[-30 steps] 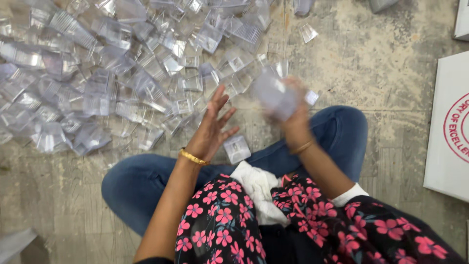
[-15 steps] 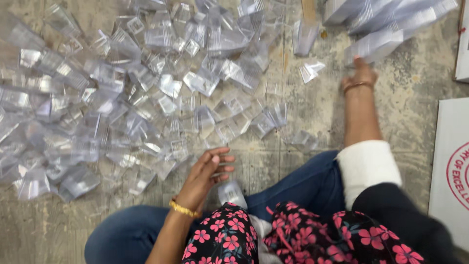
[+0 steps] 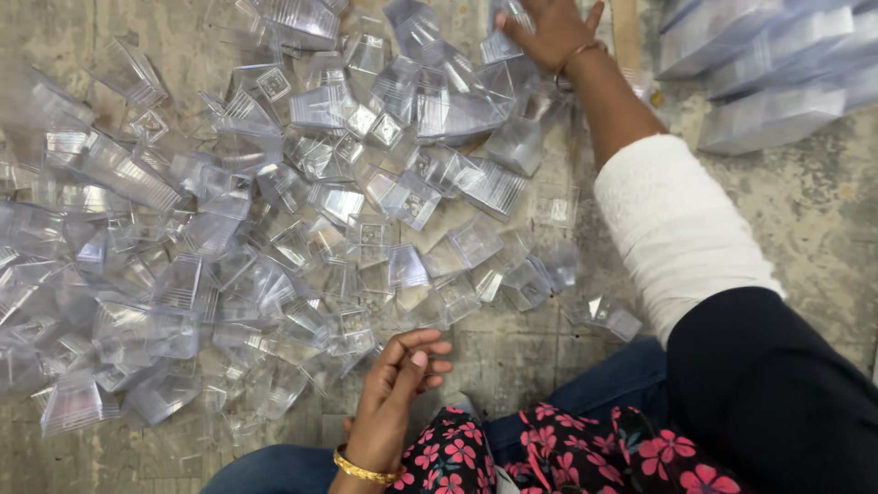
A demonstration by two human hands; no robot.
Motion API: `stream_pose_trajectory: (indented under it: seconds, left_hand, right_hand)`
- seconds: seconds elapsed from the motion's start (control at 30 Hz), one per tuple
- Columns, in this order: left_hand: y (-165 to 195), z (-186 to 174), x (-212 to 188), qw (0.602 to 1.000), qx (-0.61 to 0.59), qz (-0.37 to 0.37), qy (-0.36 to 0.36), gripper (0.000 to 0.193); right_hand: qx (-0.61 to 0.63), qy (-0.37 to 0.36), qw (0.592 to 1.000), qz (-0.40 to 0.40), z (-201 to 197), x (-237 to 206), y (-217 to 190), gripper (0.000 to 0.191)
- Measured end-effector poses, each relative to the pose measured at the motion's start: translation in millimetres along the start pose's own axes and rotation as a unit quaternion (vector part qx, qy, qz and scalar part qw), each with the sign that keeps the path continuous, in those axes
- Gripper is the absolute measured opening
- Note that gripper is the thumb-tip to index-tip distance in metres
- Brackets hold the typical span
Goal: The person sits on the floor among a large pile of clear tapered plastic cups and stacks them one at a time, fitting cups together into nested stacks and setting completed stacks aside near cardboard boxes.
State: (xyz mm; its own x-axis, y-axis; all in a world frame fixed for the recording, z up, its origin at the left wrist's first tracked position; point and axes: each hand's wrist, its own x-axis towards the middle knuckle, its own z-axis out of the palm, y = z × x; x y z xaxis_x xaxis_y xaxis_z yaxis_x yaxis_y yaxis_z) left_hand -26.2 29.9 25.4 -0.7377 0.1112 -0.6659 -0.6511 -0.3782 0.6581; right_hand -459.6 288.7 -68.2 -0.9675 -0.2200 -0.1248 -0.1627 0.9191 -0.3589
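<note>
Clear plastic cups [image 3: 302, 210] lie heaped under the spread right hand [image 3: 549, 32], beyond the loosely curled, empty left hand [image 3: 402, 380].

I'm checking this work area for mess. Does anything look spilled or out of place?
Yes. The clear plastic cups lie scattered loose over the stone floor, tipped every way, while the cup stacks at upper right lie neatly together. The right hand reaches into the heap's far edge.

Head view, steeply down, near floor [image 3: 823, 220]
</note>
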Motion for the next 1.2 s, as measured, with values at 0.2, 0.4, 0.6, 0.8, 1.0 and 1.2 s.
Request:
stream_pose_trajectory:
  seconds: [0.2, 0.4, 0.6, 0.8, 1.0, 1.2]
  left_hand:
    - [2, 5, 1, 1.000, 0.021, 0.012, -0.014, 0.035]
    - [-9, 5, -5, 0.996, 0.073, 0.049, -0.013, 0.035]
    - [-15, 1, -2, 0.987, 0.124, 0.100, 0.000, 0.032]
    - [-26, -5, 1, 0.976, 0.168, 0.137, 0.007, 0.032]
    - [-33, -3, -5, 0.970, 0.152, 0.171, -0.081, 0.044]
    - [-46, -3, -16, 0.919, 0.217, 0.309, -0.111, 0.053]
  right_hand:
    - [-0.006, -0.016, 0.999, -0.038, 32, -98, -30, 0.076]
    - [0.016, 0.117, 0.983, -0.138, 41, -170, 17, 0.059]
    - [0.018, 0.212, 0.977, 0.029, 4, -157, 106, 0.081]
    - [0.049, 0.225, 0.972, -0.040, 18, -254, 52, 0.078]
    - [0.420, 0.269, 0.867, 0.015, -3, -375, -69, 0.078]
    - [0.591, -0.018, 0.806, 0.035, 17, -473, -163, 0.051]
